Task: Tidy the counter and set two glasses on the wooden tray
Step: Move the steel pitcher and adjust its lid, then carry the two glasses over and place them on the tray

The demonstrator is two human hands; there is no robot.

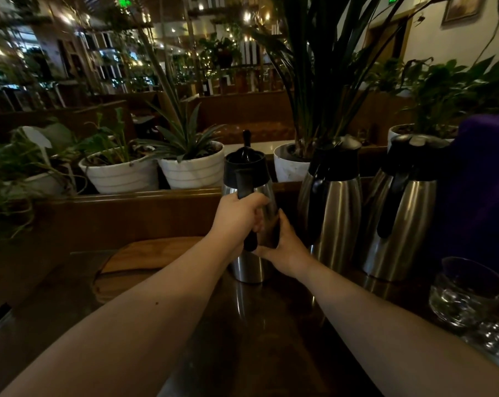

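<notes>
A steel thermos jug (247,266) with a black lid and handle stands on the dark counter (271,325) in the middle. My left hand (237,222) is closed around its black handle. My right hand (284,247) presses against the jug's body from the right. The wooden tray (148,256) lies flat just left of the jug, with nothing on it. Clear glasses (469,293) sit at the right edge of the counter, the nearest one a rounded bowl shape.
Two more steel jugs (332,207) (400,213) stand to the right of the held one. White plant pots (192,167) line a wooden ledge behind the counter. A purple object (483,181) rises at the far right.
</notes>
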